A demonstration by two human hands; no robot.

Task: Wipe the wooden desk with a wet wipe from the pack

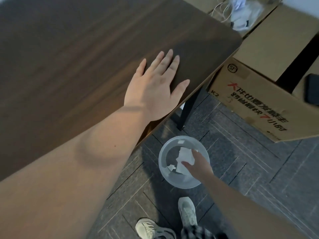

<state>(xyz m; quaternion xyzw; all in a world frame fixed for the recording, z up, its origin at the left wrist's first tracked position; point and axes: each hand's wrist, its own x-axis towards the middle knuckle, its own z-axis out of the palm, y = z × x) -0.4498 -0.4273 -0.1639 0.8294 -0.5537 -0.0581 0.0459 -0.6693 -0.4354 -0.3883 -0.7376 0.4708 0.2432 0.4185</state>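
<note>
The dark wooden desk [77, 57] fills the upper left of the head view. My left hand [155, 87] lies flat on it near the right edge, fingers spread, holding nothing. Down on the floor stands a translucent round bin [163, 163]. My right hand [198, 165] reaches over its opening with a crumpled white wipe [185, 158] at the fingertips; whether the fingers still grip the wipe is unclear. A smaller white scrap [171, 167] lies inside the bin. The wipe pack is not in view.
Cardboard boxes [255, 107] sit on the floor to the right of the desk, one with a dark phone-like object [312, 90] on it. A black desk leg [188, 109] stands by the bin. White cables and a plastic bag [240, 11] lie beyond. My shoes [187, 211] are on grey carpet tiles.
</note>
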